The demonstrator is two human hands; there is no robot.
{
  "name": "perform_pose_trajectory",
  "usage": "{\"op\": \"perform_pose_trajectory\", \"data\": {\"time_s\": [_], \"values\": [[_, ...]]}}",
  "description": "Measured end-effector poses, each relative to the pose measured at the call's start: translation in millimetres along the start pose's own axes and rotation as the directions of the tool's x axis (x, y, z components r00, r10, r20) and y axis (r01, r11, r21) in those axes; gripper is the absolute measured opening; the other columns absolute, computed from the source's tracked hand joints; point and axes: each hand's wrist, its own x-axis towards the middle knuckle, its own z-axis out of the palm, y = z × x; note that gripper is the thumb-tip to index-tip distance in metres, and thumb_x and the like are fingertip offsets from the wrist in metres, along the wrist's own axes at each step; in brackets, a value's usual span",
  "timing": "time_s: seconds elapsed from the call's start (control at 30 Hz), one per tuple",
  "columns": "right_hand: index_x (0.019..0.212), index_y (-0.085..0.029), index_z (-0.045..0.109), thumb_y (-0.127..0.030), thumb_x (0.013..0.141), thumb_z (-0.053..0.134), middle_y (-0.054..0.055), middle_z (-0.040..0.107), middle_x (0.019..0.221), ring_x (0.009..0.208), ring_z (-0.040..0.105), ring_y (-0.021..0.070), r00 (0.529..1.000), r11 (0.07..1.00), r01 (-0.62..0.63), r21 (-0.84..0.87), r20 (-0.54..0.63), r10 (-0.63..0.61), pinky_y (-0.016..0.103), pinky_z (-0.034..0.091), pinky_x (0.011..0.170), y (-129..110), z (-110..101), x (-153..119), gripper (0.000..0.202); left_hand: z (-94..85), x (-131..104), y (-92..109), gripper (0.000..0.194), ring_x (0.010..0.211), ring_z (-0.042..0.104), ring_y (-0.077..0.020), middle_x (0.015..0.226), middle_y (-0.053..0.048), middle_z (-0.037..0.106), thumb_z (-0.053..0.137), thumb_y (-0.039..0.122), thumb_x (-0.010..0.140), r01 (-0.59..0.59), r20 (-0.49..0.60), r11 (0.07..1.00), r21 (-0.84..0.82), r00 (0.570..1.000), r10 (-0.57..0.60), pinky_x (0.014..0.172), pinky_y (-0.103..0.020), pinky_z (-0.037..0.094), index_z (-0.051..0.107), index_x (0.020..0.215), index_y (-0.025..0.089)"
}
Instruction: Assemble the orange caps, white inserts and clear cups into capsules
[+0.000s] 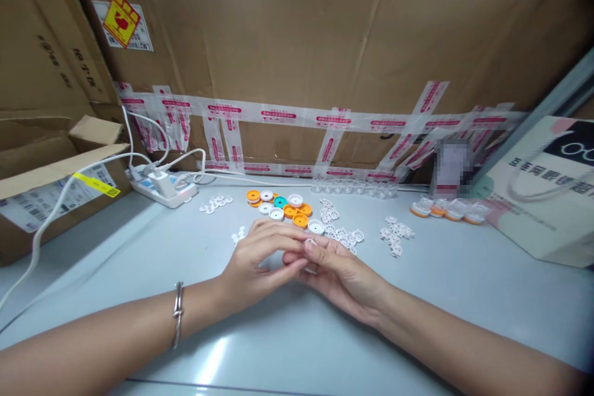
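Observation:
My left hand (266, 260) and my right hand (341, 272) meet above the table, fingertips together. Pinched between my right thumb and fingers is a small white plastic piece (310, 241), mostly covered. My left thumb and fingers close in on the same spot, and what they grip is hidden. Just beyond lie round orange caps (300, 221), white caps (316, 227) and one teal cap (280, 202). White openwork discs (343, 236) lie beside them to the right. Tiny white pieces (238, 235) rest left of the caps.
Farther back stand clear plastic rings (355, 187) in rows. On the right are assembled clear-and-orange pieces (448, 210), more openwork discs (396, 234) and a printed box (542, 192). A power strip (174, 195) with cables and an open carton (55, 185) occupy the left. Large cardboard (278, 31) walls the back.

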Motion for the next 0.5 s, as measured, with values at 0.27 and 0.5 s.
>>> {"op": "perform_pose_trajectory", "data": {"time_s": [0.27,0.5], "values": [[0.093,-0.013,0.067,-0.027,0.081,0.063,0.006,0.071,0.083,0.079,0.066,0.0095,0.997,0.999,-0.013,0.035,-0.079,0.016,0.021,0.049,0.082,3.0,-4.8,3.4,0.019,2.7,-2.8,-1.6,0.019,0.094,0.062,-0.016,0.1,-0.005,0.068,0.063,0.014,0.078,0.13,-0.013,0.991,0.029,0.991,-0.13,0.086,-0.033,0.048,0.063,0.097,0.02],[0.096,-0.012,0.065,-0.027,0.079,0.065,0.007,0.071,0.09,0.084,0.066,0.0112,0.993,0.999,-0.03,0.014,-0.113,0.031,0.023,0.048,0.085,3.0,-6.2,2.4,0.022,1.6,-2.0,-2.6,0.026,0.098,0.059,-0.0176,0.103,-0.006,0.066,0.063,0.018,0.079,0.222,0.047,0.975,-0.025,0.974,-0.22,0.088,-0.035,0.048,0.061,0.104,0.019]]}}
